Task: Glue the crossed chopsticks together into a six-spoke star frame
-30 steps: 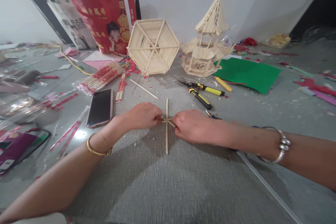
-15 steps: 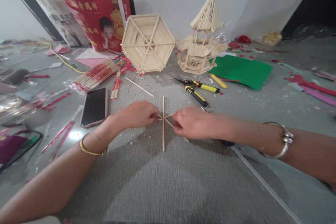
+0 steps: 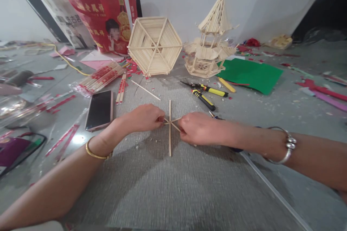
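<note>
At the upper left of the frame, a red shopping bag (image 3: 90, 16) stands beside a white bag (image 3: 58, 5); what either holds cannot be seen. Below them, a clear plastic packet (image 3: 78, 89) contains a bundle of pale sticks (image 3: 107, 75), slanting from lower left to upper right.

At the centre of the frame, a star of crossed sticks (image 3: 170, 135) sits between the two hands. The left hand (image 3: 148, 118), fingers curled, grips its left-hand ends; the right hand (image 3: 199, 128), also curled, grips its right-hand ends, the exact fingertip contact being hidden. The star's longest visible stick runs nearly straight up and down the frame, while thinner spokes fan out sideways, slanting into each hand.
</note>
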